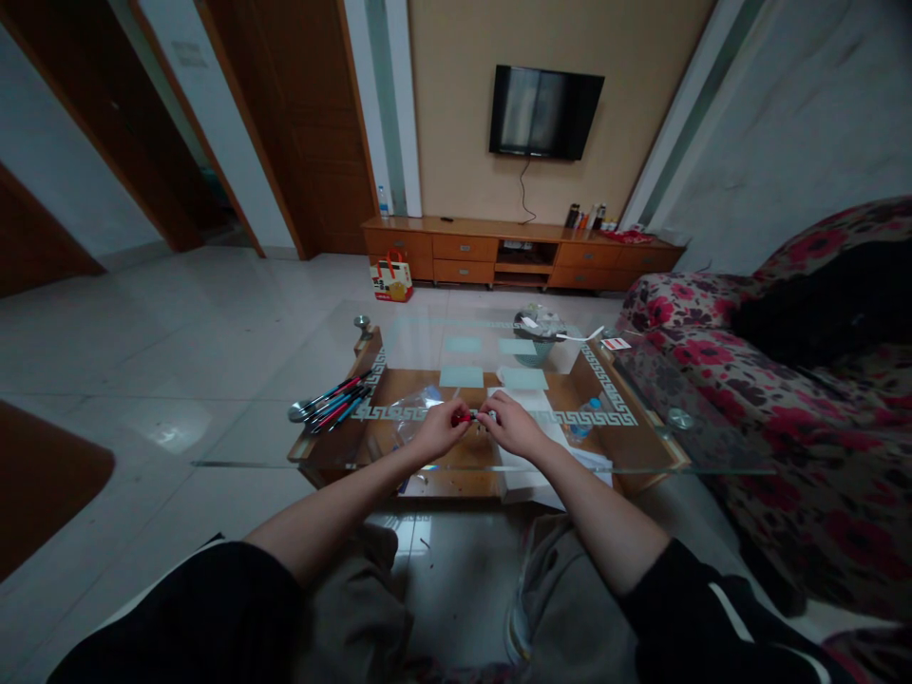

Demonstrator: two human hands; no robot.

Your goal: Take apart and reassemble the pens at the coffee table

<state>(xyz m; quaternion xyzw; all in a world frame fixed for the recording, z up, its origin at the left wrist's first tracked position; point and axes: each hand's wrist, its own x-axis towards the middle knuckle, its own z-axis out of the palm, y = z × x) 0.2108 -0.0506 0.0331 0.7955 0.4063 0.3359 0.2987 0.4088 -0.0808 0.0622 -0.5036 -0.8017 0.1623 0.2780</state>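
Note:
Above the glass table top, my left hand (443,429) and my right hand (510,424) meet with fingertips pinched together. Between them shows a short red piece with a silvery end (465,417); it is too small to tell its kind. The left fingers are closed on its red side. My right fingers are closed at the silvery end, and what lies inside them is mostly hidden. Left of my hands is a pile of pens (333,403) in red, blue and black. Behind my left hand lies a clear plastic bag (415,407).
The glass table (413,332) has a lower wooden shelf with a white box (517,483) and a water bottle (587,418). A basket (536,351) with crumpled wrappers stands at the far right. A floral sofa (805,380) borders the right side.

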